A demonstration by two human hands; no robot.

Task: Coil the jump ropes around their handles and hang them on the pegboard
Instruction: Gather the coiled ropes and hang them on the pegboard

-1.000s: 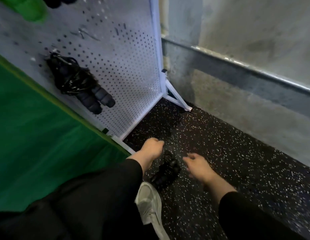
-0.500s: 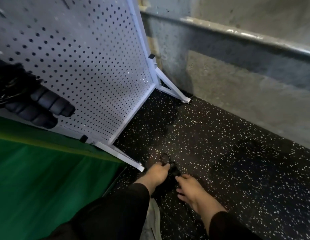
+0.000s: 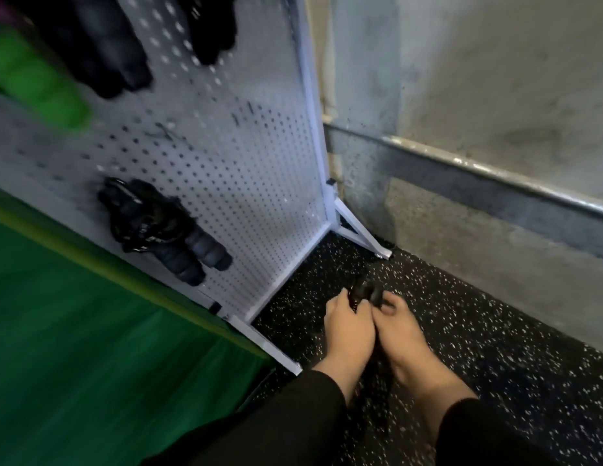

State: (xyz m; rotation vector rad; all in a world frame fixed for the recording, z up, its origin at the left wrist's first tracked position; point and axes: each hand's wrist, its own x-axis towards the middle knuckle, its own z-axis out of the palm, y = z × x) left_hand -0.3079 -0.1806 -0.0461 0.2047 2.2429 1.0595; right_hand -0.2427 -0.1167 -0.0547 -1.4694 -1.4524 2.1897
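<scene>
A black jump rope bundle (image 3: 366,292) sits between my two hands, low over the speckled floor. My left hand (image 3: 349,327) grips its left side and my right hand (image 3: 399,331) grips its right side; most of the rope is hidden under my fingers. The white pegboard (image 3: 246,183) stands to the left on a white frame. A coiled black jump rope with ribbed handles (image 3: 165,230) hangs low on it. More dark handles (image 3: 105,45) and another black bundle (image 3: 211,25) hang near the top, blurred.
A green mat (image 3: 74,348) lies left of the pegboard's foot (image 3: 266,344). A green roll (image 3: 41,82) hangs at upper left. The black speckled floor (image 3: 495,331) runs to a grey wall with a metal rail (image 3: 495,183) on the right.
Both hands have come together on the rope bundle and raised it slightly off the floor. The camera has tilted up, bringing the upper pegboard back into view.
</scene>
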